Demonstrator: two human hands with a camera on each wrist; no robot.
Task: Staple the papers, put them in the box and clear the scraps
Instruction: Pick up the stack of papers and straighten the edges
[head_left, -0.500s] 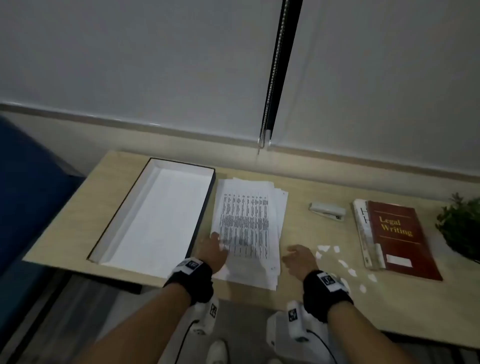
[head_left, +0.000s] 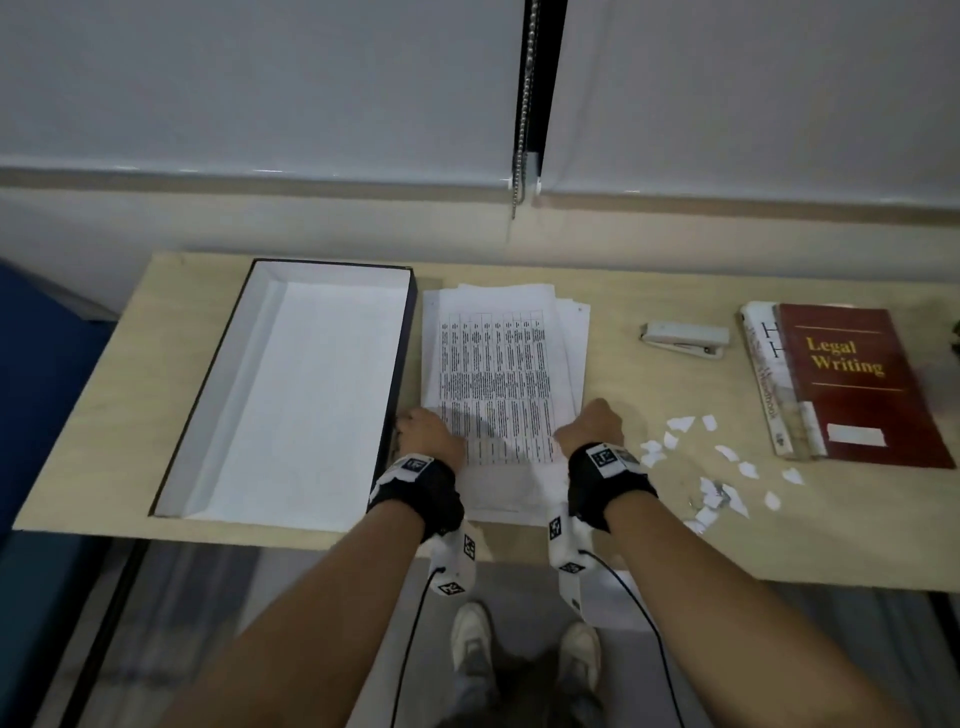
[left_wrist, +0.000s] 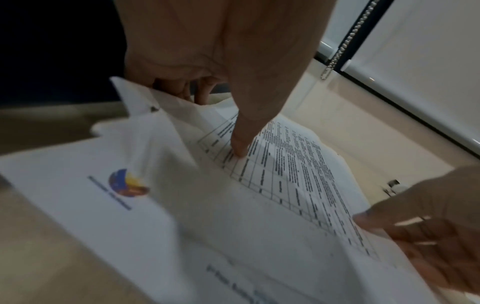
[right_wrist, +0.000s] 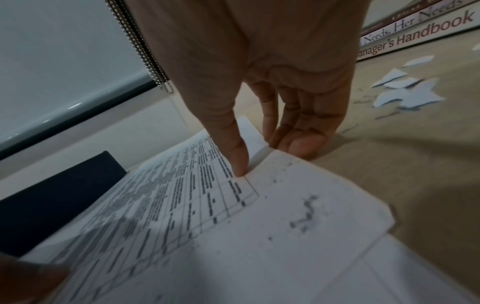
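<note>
A loose stack of printed papers (head_left: 498, 364) lies on the desk, just right of the open box (head_left: 208, 395). My left hand (head_left: 423, 428) pinches the stack's left edge. Its thumb (left_wrist: 241, 144) presses on the top sheet and its fingers (left_wrist: 187, 90) curl under the lifted edge. My right hand (head_left: 592, 423) pinches the right edge the same way, with thumb (right_wrist: 239, 160) on top and fingers (right_wrist: 298, 142) beneath. The white stapler (head_left: 684, 339) lies to the right, untouched. Torn paper scraps (head_left: 722, 467) are scattered right of my right wrist.
Two stacked books (head_left: 852, 384), the red one on top, lie at the desk's right end beyond the scraps (right_wrist: 405, 92). The box's dark wall (right_wrist: 57, 201) runs close along the papers' left side. A blind's bead chain (head_left: 522, 130) hangs at the back.
My right hand has moved from the bare desk onto the stack's right edge. The left hand has shifted up along the left edge. Both now pinch the papers.
</note>
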